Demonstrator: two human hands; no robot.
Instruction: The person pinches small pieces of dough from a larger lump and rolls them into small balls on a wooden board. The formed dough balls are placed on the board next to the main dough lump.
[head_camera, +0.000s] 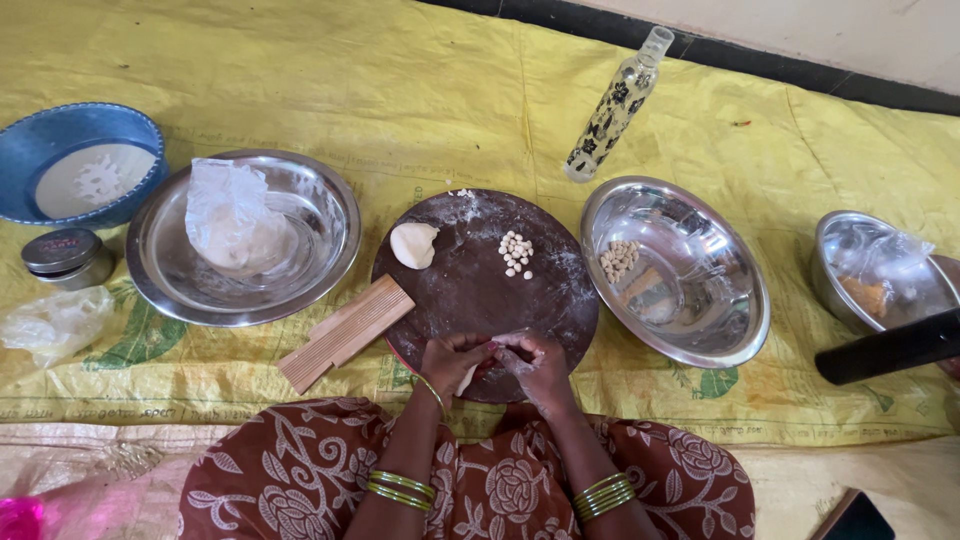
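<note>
- My left hand (452, 362) and right hand (540, 365) meet at the near edge of the round brown board (470, 290), fingertips pressed together, pinching a small bit of pale dough (467, 379) between them.
- The bigger dough lump (412, 244) lies at the far left of the board, well apart from my hands; a cluster of tiny dough balls (516, 253) lies near the board's middle right.
- Risk, as I judge it: the piece I pinch hangs right at the board's near rim, so a slip could drop it onto my patterned dress (500, 490) or the yellow mat (420, 90).
- The floured board looks slick; a sweep of my wrist could scatter the little balls off towards the steel bowl (740, 310) on the right, which already holds a few more of them.
- The ridged wooden block (345, 332) touches the board's left edge, near my left wrist, and could be knocked by my bangles (402, 487).
- To the left, a steel bowl with a plastic-wrapped dough mass (235, 225), a blue bowl (30, 140) and a small tin (65, 255) lie beyond easy reach.
- A floral bottle (615, 105) lies beyond the board; another steel bowl (830, 270) and a dark handle (890, 347) are at the far right.
</note>
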